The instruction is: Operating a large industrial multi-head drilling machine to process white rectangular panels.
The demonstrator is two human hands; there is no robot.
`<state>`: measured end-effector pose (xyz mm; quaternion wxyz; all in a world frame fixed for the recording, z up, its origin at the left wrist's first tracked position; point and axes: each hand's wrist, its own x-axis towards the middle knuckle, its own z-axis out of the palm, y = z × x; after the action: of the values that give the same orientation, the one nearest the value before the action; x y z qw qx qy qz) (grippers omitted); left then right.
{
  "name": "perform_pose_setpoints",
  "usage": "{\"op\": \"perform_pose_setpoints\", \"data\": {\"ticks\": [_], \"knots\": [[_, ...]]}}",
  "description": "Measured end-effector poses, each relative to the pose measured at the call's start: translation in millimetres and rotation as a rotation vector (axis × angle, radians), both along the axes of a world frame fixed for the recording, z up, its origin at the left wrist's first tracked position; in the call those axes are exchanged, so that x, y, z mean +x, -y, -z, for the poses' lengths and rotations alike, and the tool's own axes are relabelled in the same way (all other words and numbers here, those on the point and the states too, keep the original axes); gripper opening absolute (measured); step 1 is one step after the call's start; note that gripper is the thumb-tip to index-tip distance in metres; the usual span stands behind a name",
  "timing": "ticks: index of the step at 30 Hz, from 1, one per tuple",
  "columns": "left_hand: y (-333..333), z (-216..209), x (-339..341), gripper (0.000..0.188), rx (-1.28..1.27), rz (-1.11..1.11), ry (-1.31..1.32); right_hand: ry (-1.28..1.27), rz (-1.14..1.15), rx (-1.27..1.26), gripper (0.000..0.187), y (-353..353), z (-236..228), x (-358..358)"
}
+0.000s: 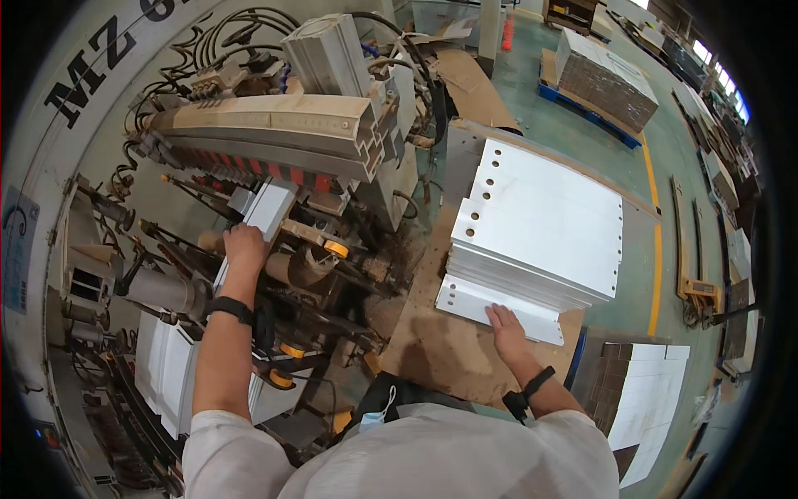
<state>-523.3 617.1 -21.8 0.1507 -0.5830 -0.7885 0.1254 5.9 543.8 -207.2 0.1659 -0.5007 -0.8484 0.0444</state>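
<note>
My left hand [243, 248] reaches into the drilling machine, its fingers bent over a narrow white panel [273, 205] that lies under the machine's beam. The fingertips are partly hidden from above. On the right, my right hand [507, 326] lies with fingers stretched out on the near edge of a white board [467, 297] that has holes at its left end. That board sticks out at the near side of a stack of white drilled boards [544, 208], whose top board shows rows of holes along its left and right edges.
A long beam [258, 116] with hoses spans the machine. Yellow-capped clamps [336, 249] stand near my left forearm. Brown sheet [440, 337] lies under the stack. More white panels [166, 366] sit at lower left, others [652, 391] at lower right. A wrapped pallet load [603, 79] stands far off.
</note>
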Motion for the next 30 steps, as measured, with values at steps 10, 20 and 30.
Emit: {"op": "perform_pose_setpoints", "data": {"ticks": [10,20,30], "knots": [[11.9,-5.0,6.4,0.027,-0.009,-0.149,-0.002,0.136,-0.068,0.004,0.055,-23.6,29.2,-2.3],[247.3,7.2,91.8,0.018,0.838,0.113,0.838,0.052,-0.226,-0.181,0.058,-15.4,11.8,-21.5],[515.1,184.0,-55.9,0.081,0.271,-1.158,0.411,0.146,-0.789,-0.592,0.034,52.9,-20.7,-141.6]]}}
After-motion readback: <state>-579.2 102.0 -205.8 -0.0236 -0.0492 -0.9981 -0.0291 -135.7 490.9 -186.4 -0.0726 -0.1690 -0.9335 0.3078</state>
